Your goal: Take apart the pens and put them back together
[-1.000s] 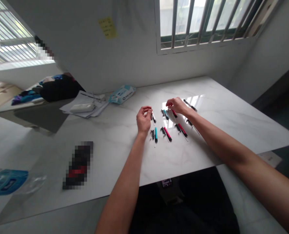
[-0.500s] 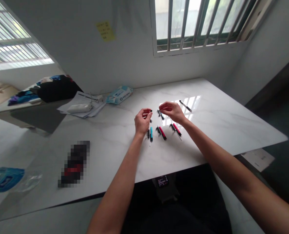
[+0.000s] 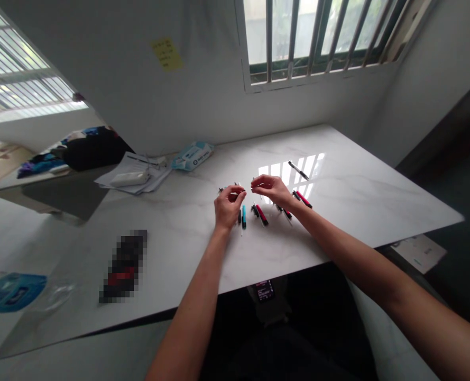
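Left of centre, the L hand point(image 3: 227, 209) is a bit lower than half a sec ago; small dark parts point(image 3: 221, 189) now show just behind it. Its fingers are curled, thumb & index tips near each other; what is btw them is too small, so I can't tell if they pinch sth. Below centre lie the turquoise pen point(image 3: 243, 216) and the middle red pen point(image 3: 261, 214), same place as before. The R hand point(image 3: 273, 189) has come closer to the L hand, back upward, fingers pointing left; can't tell its grip either. Under it, the next red pen point(image 3: 288, 214) is now partly covered. Farther right, the outer red pen point(image 3: 304, 199), hidden earlier, is visible; the black pen point(image 3: 298, 170), upper right of centre, didn't move.
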{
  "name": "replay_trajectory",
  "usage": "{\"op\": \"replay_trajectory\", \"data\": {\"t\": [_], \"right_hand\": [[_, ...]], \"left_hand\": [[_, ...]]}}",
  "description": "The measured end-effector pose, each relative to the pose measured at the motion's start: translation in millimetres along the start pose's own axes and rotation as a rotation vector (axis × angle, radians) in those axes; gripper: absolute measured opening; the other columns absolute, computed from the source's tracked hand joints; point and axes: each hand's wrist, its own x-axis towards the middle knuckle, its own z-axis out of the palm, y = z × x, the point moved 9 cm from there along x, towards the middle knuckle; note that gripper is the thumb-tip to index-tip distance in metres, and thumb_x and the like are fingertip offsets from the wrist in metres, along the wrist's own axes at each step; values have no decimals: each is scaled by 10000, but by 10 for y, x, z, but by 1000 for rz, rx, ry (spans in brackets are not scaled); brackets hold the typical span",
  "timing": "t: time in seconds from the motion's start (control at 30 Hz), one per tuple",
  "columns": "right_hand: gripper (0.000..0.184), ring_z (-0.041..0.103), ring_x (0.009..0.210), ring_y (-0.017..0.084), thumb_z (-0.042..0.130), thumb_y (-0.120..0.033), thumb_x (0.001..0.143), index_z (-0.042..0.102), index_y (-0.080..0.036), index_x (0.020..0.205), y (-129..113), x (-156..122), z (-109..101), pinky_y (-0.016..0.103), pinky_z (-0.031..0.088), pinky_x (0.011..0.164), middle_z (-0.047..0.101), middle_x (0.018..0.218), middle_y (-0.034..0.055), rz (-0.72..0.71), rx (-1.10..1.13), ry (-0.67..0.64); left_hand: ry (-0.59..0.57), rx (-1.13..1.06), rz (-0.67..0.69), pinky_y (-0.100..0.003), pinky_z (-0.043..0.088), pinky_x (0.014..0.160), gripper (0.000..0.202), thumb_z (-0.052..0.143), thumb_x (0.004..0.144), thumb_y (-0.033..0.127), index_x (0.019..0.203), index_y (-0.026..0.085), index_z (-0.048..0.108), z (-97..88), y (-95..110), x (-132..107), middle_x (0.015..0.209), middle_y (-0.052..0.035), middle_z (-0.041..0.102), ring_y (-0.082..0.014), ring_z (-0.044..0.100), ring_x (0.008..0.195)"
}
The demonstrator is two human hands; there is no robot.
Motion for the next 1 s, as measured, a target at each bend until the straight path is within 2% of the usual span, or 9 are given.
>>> {"op": "replay_trajectory", "data": {"t": [0.2, 0.53, 0.73, 0.83, 1.0], "right_hand": [[383, 756, 942, 202, 920, -457, 749, 767, -194, 980, 7, -22, 96, 369, 626, 904, 804, 978, 54, -21, 25, -56], [417, 747, 935, 207, 903, -520, 733, 763, -197, 956, -1, -13, 79, 364, 610, 894, 800, 966, 56, -11, -52, -50], [433, 736, 888, 196, 905, -543, 745, 764, -195, 960, 4, -20, 87, 339, 600, 835, 798, 951, 56, -29, -54, -72], [413, 714, 809, 175, 879, -545, 796, 772, -186, 971, 25, -19, 75, 307, 571, 748, 790, 905, 53, -29, -94, -78], [468, 676, 735, 162, 816, -627, 840, 770, -171, 938, 1, -29, 81, 290, 528, 679, 773, 836, 56, -31, -187, -79]], "left_hand": [[-71, 33, 28, -320, 608, 829, 192, 770, 894, 395, 963, 218, 788, 102, 57, -26, 941, -52, 801, -194, 759, 845], [-71, -35, 4, -311, 618, 837, 238, 809, 865, 423, 978, 214, 807, 103, -23, -12, 942, -62, 806, -201, 767, 875], [-82, -31, 10, -315, 613, 852, 230, 818, 862, 405, 980, 208, 813, 115, -16, -12, 962, -69, 811, -202, 770, 886], [-94, -32, 12, -321, 612, 854, 217, 818, 860, 387, 975, 203, 814, 134, -5, -17, 959, -70, 813, -199, 767, 868], [-98, -27, 13, -327, 619, 846, 232, 812, 865, 413, 952, 198, 812, 155, 29, -27, 928, -69, 812, -203, 766, 852]]}}
